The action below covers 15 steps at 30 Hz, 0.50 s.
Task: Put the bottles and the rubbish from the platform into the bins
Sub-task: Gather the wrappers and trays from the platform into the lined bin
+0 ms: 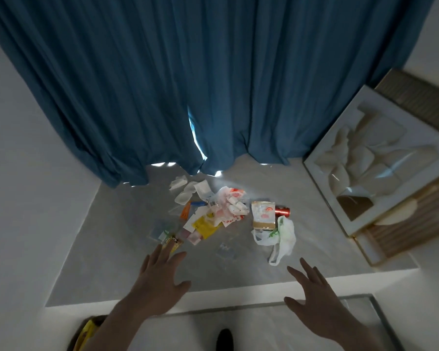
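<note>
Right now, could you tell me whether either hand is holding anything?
Nothing is held: the left hand and right hand hover open above the grey platform.

Nothing here can be read from where I stand. The white bag [228, 207] at the centre of the platform [117, 224] carries red print, and the crumpled bag [281, 235] toward four o'clock carries green marks, all too blurred to make out.

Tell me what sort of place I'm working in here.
Probably a room at home, maybe a bedroom: a raised bay-window-like platform strewn with rubbish, floor-length blue curtains behind it, and a framed picture leaning at the right.
</note>
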Each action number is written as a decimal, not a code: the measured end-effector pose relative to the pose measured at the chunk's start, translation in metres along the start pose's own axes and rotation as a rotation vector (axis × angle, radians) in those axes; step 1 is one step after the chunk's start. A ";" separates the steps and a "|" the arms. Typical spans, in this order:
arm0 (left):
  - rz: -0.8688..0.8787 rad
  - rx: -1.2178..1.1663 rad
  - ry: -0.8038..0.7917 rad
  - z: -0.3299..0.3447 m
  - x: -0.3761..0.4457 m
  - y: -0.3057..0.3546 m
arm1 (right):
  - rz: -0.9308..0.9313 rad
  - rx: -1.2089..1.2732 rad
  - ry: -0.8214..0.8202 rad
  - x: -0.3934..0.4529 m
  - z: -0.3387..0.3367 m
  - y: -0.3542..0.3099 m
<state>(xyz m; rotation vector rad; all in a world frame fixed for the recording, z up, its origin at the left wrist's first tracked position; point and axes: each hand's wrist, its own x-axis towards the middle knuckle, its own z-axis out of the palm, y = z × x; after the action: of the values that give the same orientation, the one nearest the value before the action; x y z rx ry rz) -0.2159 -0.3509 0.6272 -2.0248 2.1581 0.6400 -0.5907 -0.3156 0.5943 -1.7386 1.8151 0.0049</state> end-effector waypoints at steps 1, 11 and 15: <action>0.011 0.001 0.002 -0.002 0.015 0.003 | 0.020 0.006 0.000 0.005 -0.004 0.005; 0.171 0.053 -0.073 -0.022 0.140 0.044 | 0.149 0.046 0.012 0.058 -0.026 0.042; 0.184 0.013 -0.076 -0.030 0.173 0.068 | 0.183 0.114 -0.044 0.085 -0.039 0.050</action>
<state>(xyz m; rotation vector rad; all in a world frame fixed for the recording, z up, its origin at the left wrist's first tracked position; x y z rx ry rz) -0.2940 -0.5213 0.6070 -1.7780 2.3151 0.7102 -0.6473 -0.4021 0.5696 -1.4790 1.8985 0.0143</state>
